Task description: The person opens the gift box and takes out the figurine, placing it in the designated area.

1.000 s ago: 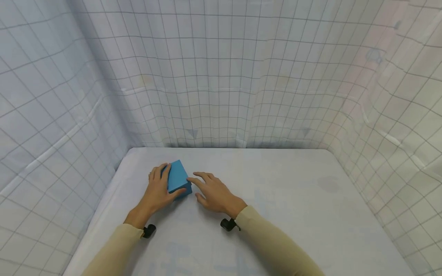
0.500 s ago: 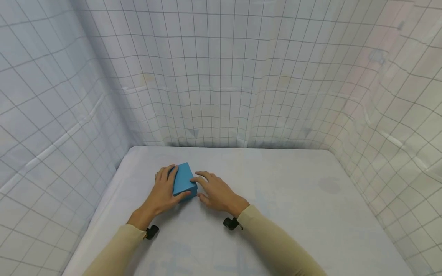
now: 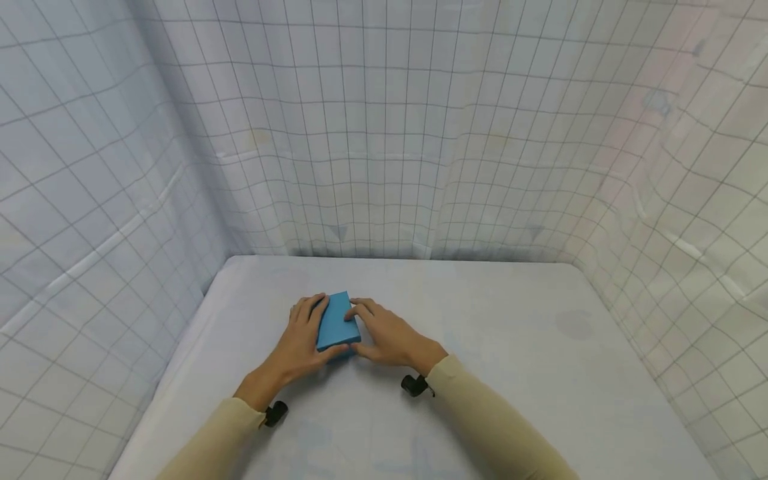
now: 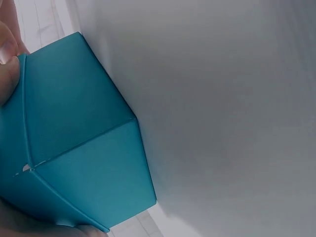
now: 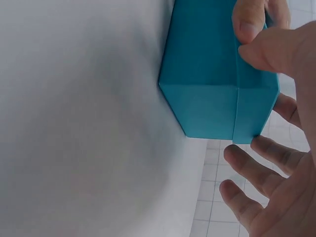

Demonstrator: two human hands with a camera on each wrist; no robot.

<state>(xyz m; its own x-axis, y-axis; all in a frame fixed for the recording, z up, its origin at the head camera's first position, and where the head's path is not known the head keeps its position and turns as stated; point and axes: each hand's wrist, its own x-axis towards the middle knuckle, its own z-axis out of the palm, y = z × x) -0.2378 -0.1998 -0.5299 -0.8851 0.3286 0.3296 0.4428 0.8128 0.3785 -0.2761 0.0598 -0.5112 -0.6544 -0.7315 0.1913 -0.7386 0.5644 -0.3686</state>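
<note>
A blue lidded box stands on the white table, left of the middle. My left hand grips it, fingers along its left side and thumb across the near side. My right hand is at the opposite corner: its thumb touches the near side of the lid, and a finger rests on the top edge. In the right wrist view, the other right fingers are spread by that end. The lid sits down over the box body, with its rim visible in both wrist views. The inside is hidden.
The white table extends far to the right and in front of the hands. White grid-patterned curtains enclose its back and both sides. A small black wrist camera is worn under each wrist.
The box has slid right and slightly toward me, with my left hand holding it. My right hand has shifted a little right, and its thumb now meets the lid's near side.
</note>
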